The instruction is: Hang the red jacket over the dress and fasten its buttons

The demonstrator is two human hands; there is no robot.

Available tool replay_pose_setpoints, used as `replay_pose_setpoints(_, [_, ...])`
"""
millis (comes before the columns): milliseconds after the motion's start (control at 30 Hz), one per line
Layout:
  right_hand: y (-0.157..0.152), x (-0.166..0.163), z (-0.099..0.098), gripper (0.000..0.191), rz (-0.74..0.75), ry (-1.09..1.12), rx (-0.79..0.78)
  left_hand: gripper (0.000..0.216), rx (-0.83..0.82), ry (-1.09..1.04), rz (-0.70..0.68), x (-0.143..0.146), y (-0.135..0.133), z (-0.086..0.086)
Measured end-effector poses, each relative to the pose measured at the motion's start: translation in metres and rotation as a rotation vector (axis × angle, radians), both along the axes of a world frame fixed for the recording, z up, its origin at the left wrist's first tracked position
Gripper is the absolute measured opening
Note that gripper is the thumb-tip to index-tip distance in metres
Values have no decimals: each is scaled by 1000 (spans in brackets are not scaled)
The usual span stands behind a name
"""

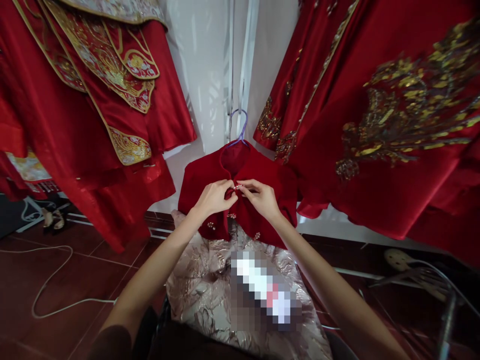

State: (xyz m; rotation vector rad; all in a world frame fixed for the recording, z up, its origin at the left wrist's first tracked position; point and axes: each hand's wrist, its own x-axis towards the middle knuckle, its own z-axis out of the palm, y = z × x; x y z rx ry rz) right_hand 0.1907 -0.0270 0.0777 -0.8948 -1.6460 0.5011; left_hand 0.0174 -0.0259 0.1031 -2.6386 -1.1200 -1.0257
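A small red jacket point(198, 187) hangs on a purple hanger point(242, 127) in front of me, over a pale brocade skirt point(202, 295). My left hand point(214, 197) and my right hand point(260, 196) meet at the jacket's front, just below the collar. Both pinch a small beaded button point(237, 187) at the closure. More beaded buttons point(211, 226) show lower on the jacket.
Red gowns with gold embroidery hang at the left point(93, 100) and right point(393, 125). A white wall point(202, 60) is behind. A white cable point(48, 290) loops on the dark red tiled floor. Shoes point(52, 219) lie at far left. A blurred patch covers part of the skirt.
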Motion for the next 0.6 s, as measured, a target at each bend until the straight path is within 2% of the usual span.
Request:
replay_pose_setpoints(333, [-9,3,7,29,-78,-112,54,11,-61,118,-99,0,7,15])
replay_pose_setpoints(600, [-1,8,9,27,-44,-140,70,18,7,260,-21,11,8,18])
